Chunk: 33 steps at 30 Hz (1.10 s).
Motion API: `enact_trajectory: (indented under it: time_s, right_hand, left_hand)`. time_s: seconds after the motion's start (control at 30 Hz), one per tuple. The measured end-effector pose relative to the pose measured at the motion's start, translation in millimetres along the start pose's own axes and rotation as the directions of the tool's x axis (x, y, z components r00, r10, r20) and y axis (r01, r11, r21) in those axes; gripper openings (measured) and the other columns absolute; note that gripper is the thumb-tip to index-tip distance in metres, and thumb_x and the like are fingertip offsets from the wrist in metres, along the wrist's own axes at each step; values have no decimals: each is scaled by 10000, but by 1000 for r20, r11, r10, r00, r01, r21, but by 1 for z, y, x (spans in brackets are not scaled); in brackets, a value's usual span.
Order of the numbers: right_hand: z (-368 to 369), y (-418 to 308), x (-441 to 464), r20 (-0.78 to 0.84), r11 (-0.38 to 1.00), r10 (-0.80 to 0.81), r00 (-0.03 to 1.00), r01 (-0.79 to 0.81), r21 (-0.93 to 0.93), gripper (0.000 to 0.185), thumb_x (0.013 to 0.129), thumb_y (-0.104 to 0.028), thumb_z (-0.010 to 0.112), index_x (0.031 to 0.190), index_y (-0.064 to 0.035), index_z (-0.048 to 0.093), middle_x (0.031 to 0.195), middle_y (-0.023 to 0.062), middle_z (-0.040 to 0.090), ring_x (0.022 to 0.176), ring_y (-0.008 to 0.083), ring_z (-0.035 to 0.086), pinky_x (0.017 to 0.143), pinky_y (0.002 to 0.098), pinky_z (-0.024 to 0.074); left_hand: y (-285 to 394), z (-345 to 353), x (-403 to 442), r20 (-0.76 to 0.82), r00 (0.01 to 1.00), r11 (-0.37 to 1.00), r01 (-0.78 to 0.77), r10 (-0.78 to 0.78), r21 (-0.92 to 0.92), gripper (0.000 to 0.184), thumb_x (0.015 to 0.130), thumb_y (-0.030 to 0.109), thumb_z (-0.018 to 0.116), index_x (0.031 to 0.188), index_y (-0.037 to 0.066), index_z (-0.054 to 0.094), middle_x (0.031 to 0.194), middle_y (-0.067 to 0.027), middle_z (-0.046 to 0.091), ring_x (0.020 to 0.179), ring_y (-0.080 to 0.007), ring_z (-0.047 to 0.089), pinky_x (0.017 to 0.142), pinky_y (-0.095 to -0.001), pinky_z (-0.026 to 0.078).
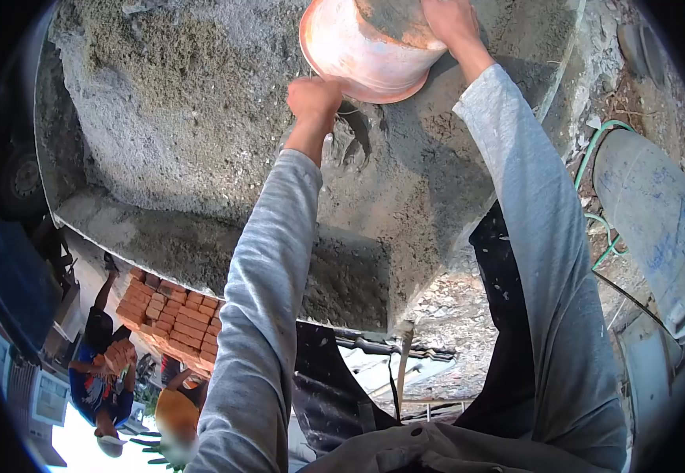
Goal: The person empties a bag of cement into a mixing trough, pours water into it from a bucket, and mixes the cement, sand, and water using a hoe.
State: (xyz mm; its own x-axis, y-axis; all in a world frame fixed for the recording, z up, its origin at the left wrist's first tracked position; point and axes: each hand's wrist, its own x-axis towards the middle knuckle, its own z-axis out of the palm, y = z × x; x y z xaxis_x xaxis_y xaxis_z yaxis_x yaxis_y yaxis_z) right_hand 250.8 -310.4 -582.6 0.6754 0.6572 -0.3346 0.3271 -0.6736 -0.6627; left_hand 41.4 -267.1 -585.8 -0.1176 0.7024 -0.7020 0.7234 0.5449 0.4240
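A pale orange bucket [374, 59], tilted on its side, lies over the wet grey mortar [224, 118] at the top of the view. My left hand [315, 106] is closed at the bucket's lower left, beside its rim and a thin wire handle. At the bucket's upper right, my right hand [454, 27] grips its edge, with some fingers cut off by the frame's top. Grey mortar shows on the bucket near my right hand. Below the bucket, the mortar surface has wet furrows.
The mortar lies in a large trough with a raised wall [145, 264]. Stacked bricks [177, 319] and two people stand at the lower left, one person [102, 378] holding bricks. A green hose [586, 158] and a grey barrel-like object [646, 213] are at the right.
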Motion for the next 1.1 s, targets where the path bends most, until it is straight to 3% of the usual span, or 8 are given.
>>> enact_trajectory:
  time_s: [0.13,0.4,0.67,0.7,0.83,0.97,1.03,1.1]
  right_hand:
    - [-14,-22,-3,-7,999,-4,1000,5,44,594,879,-465,457,1255,-6,492,1194,192,553,1096,312,524,928,362,422]
    - [-111,-116,-24,-192,967,-212,958,234,101,574,908,-445,403,1264,-1,479,1190,179,553,1082,293,528,918,352,434]
    - [9,18,30,-44,994,-81,996,77,-78,558,937,-426,349,1274,3,467,1185,165,554,1067,273,532,909,341,445]
    - [6,12,33,-48,996,-83,995,82,-33,556,940,-423,343,1275,4,465,1185,164,554,1065,271,532,907,340,447]
    - [-17,5,31,6,994,4,1000,-5,110,550,955,-413,316,1279,6,459,1183,157,555,1058,261,534,902,335,453]
    - [-38,-10,45,316,379,-98,944,-258,889,544,969,-403,289,1284,9,453,1180,151,555,1051,252,536,898,330,458]
    - [-70,-40,6,-120,981,-16,993,39,192,618,846,-490,555,1219,3,526,1199,206,558,1128,327,524,931,385,410]
    - [-90,-56,-39,-141,932,-1,990,52,359,558,896,-438,511,1217,18,520,1222,163,550,1127,276,529,907,372,429]
  left_hand:
    - [-6,-29,-22,-63,997,996,34,-39,-85,174,646,133,716,740,-5,667,764,-151,674,744,-229,658,718,-343,508]
    - [90,-82,-83,-70,942,738,-303,329,-603,121,778,74,641,788,-34,590,632,-46,596,406,-51,429,331,-227,291]
    - [7,31,17,86,987,989,131,-137,74,326,727,251,674,804,-59,614,675,-105,622,491,-196,589,422,-343,452]
    - [-4,44,25,-156,972,970,-148,178,191,281,708,223,673,798,-40,634,681,-102,628,508,-197,609,430,-339,461]
    - [48,-2,-38,103,987,977,140,-125,-161,162,683,123,675,786,-2,675,740,-129,666,683,-202,642,635,-333,509]
    - [21,-6,-31,-60,987,969,-156,147,-194,143,666,81,693,743,-15,620,712,-114,661,666,-163,622,607,-275,478]
    - [19,-30,-62,-86,977,928,-212,195,-307,133,680,65,686,760,-17,617,708,-92,653,636,-129,585,582,-263,458]
    - [23,-63,-105,-161,943,854,-333,293,-400,124,704,35,672,795,-23,612,701,-51,629,573,-67,476,526,-237,397]
